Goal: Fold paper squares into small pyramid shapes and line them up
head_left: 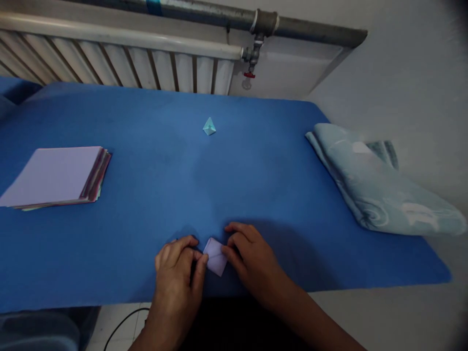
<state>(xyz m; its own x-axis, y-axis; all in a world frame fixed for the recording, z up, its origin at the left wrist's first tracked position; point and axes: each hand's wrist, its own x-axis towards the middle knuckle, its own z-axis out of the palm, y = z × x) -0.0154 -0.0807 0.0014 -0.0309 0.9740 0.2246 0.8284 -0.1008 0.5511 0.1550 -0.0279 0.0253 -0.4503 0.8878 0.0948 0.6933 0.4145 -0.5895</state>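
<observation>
A small purple piece of folded paper [216,258] is near the front edge of the blue table, with a crease running across it. My left hand [178,268] pinches its left corner between thumb and forefinger. From the other side, my right hand [252,258] grips the right edge with thumb and fingertips. Farther back on the table stands a little light-blue folded paper piece [209,126], pointed at the top, apart from both hands.
A stack of coloured paper [62,173], purple on top, lies at the left. On the right a folded pale-green blanket [380,185] rests partly over the table [164,170]. Behind are a white radiator [139,63] and a pipe [219,17] with a red-handled valve [249,75].
</observation>
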